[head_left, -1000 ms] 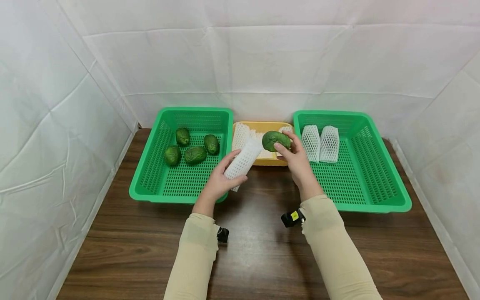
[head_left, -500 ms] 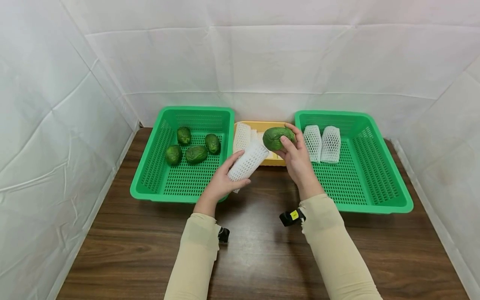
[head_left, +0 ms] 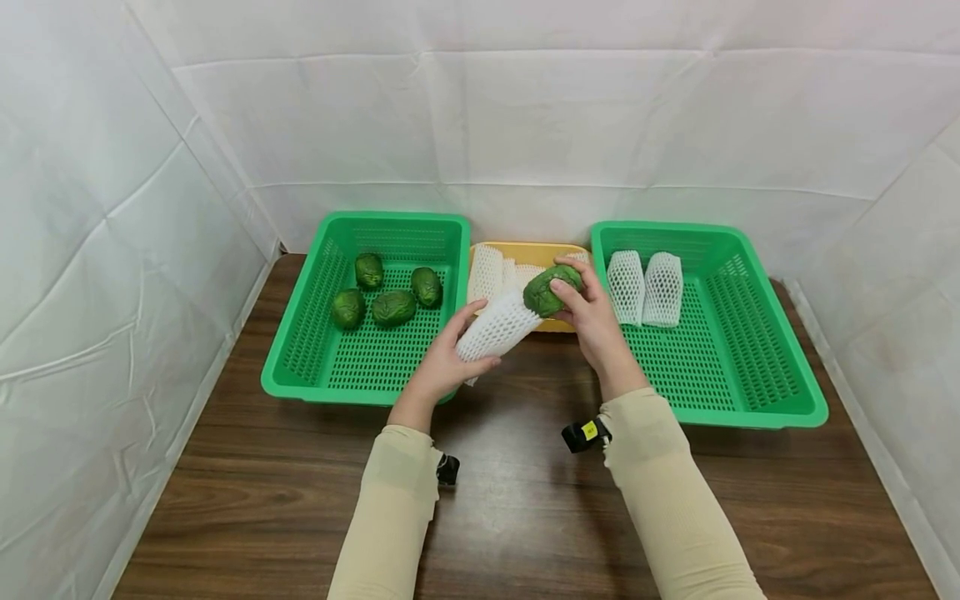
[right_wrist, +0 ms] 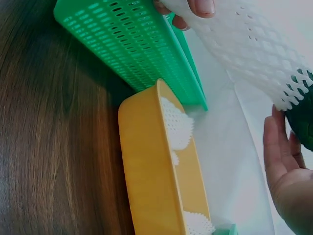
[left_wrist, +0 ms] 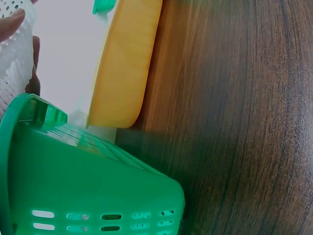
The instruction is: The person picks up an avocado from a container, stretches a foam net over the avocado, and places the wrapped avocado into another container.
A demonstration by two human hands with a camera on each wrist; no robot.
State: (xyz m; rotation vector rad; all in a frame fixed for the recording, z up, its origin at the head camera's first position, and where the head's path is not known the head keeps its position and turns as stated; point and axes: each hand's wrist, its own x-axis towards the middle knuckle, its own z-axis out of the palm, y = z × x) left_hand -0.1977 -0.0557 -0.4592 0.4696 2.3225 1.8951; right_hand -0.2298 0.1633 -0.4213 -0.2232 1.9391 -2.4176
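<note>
My left hand grips a white foam net sleeve and holds it slanted up to the right, over the gap between the baskets. With thumb and fingers my right hand holds a wrinkled, oval green fruit at the sleeve's upper opening. In the right wrist view, the sleeve's mesh edge overlaps one end of the dark green fruit. The left wrist view catches only part of the left hand on the sleeve. Several similar fruits lie in the left green basket.
A yellow tray with more foam sleeves stands between the baskets against the white sheet wall. The right green basket contains two net-covered pieces near its back left. All stand on a dark wooden table.
The right hand has tilted the fruit and brought it down-left against the sleeve's opening; a gap showed between them earlier. The left hand stays nearly in place with the sleeve.
</note>
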